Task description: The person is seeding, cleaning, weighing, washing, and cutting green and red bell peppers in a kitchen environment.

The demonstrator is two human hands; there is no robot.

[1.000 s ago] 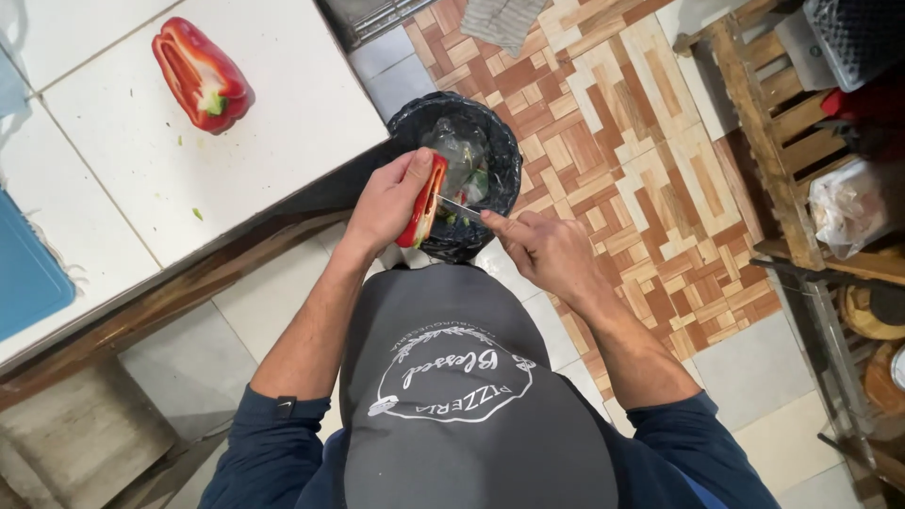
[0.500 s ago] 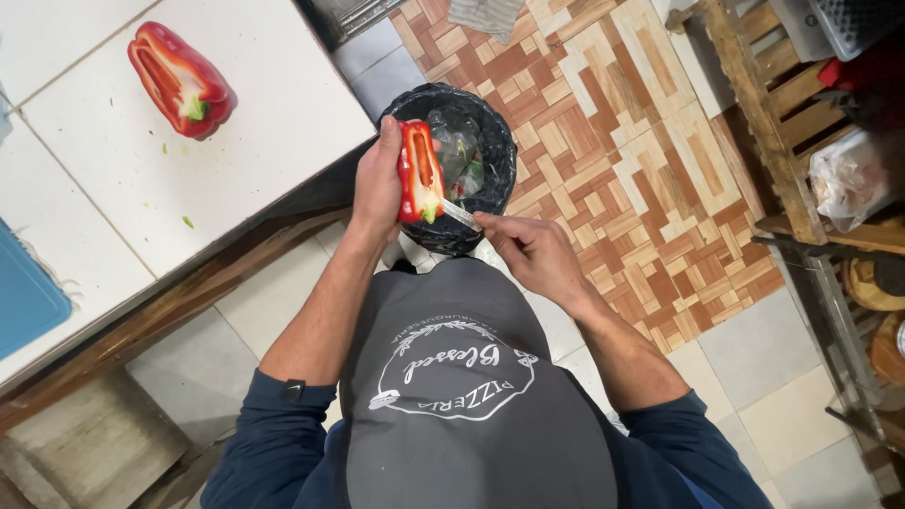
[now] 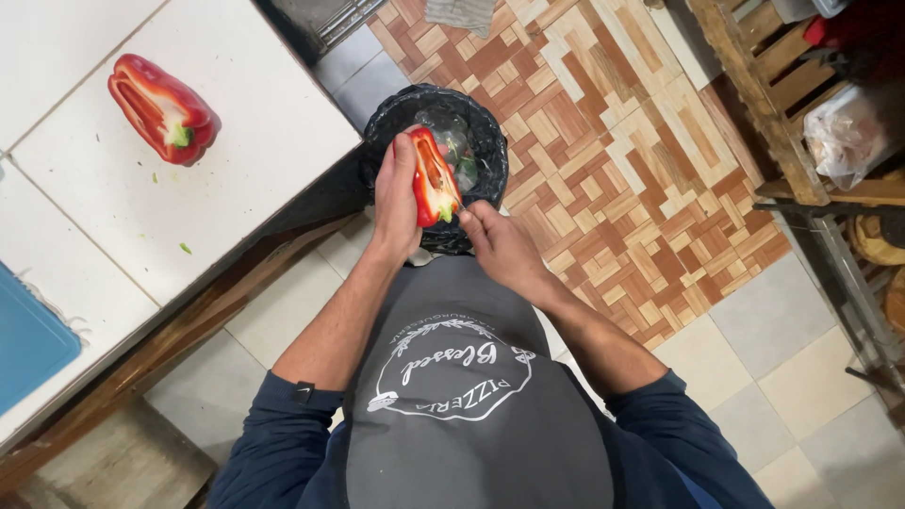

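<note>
I see my left hand [image 3: 396,203] wrapped around a halved red bell pepper [image 3: 435,179], fingers curled along its back and thumb on the near edge, so the cut side faces up towards me. The half sits directly above the round bin lined with a black plastic bag [image 3: 386,132], which stands on the floor just beside the counter's corner. My right hand [image 3: 500,247] is bunched at the lower end of that half, fingertips pressed together against the stem end; whether they pinch the core or only touch it I cannot tell, since the knuckles cover the contact. If anything is held in that hand, it is hidden.

The other red pepper half [image 3: 162,108] lies cut side up on the white tiled counter [image 3: 255,141], well apart from my hands, with small green scraps near it. A blue board [image 3: 28,339] is cut off at the left edge. The bin's contents are dark and hard to make out. My grey apron [image 3: 471,415] hides the floor below me.
</note>
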